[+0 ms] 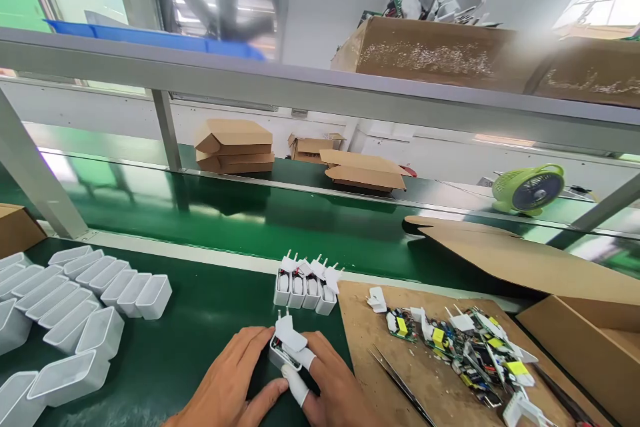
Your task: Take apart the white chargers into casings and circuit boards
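Observation:
A white plug-in charger case (286,352) stands on the green worktop between my hands, a circuit board partly showing inside. Its white plug cap (290,332), with two prongs, lies tilted over the open top. My left hand (235,377) grips the case from the left, thumb and fingers closed against it. From the right, my right hand (334,380) pinches the case and cap; its thumb and a finger wear white finger covers. Just beyond, a row of several similar chargers (306,290) stands with plug caps tilted on top.
Several empty white cases (103,333) stand at left. On a brown board (365,373) at right lie a pile of circuit boards (480,353) and tweezers (403,383). An open carton (585,347) sits far right. Behind runs a green conveyor belt (300,227); a shelf (300,80) crosses above.

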Tool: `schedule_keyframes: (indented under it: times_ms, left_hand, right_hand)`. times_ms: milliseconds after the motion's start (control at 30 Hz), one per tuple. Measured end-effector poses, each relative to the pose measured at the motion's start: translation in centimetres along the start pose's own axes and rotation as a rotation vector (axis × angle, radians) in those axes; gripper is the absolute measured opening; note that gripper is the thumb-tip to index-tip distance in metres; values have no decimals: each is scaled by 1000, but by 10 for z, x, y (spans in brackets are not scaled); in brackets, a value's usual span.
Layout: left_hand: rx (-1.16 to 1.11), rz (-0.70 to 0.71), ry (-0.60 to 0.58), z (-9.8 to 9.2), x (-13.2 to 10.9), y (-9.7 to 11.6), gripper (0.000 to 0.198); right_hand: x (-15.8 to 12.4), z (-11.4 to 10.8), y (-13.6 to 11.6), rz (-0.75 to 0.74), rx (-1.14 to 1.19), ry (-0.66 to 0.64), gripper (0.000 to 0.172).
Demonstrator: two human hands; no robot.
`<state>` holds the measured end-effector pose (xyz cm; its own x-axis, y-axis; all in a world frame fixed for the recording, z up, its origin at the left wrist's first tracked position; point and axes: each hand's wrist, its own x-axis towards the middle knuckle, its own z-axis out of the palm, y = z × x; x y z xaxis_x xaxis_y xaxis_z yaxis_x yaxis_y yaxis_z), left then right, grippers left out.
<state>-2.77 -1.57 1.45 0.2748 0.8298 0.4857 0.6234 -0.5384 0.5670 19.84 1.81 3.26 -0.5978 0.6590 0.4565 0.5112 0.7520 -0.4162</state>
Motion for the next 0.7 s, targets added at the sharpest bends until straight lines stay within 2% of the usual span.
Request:
schedule_keyframes:
  times_ms: [100, 167, 267, 333, 400, 567, 700]
  left_hand:
    - [-42, -35, -35, 5, 0, -3, 60]
    - [-51, -52, -47, 9, -2, -5, 71]
    - [-72, -67, -14, 15, -7, -5, 86]
    - [-102, -38, 44, 17, -9, -1, 87]
    - [-126, 21, 113, 18, -10, 2, 83]
    - [-190, 157, 290, 22, -4, 4, 70]
    - [-232, 162, 283, 20, 0, 3, 69]
  right_hand:
    - [1, -2, 1, 66, 48, 2, 52]
    - [1, 0, 2, 136, 127, 11, 48]
    - [3, 3, -3, 358, 485, 21, 33]
    - [5, 5, -9, 527, 800, 6, 37]
    - [7, 6, -15, 628, 1021, -19, 46]
    - [6, 16, -17, 692, 1149, -54, 56]
    - [3, 27, -11, 726, 1286, -32, 53]
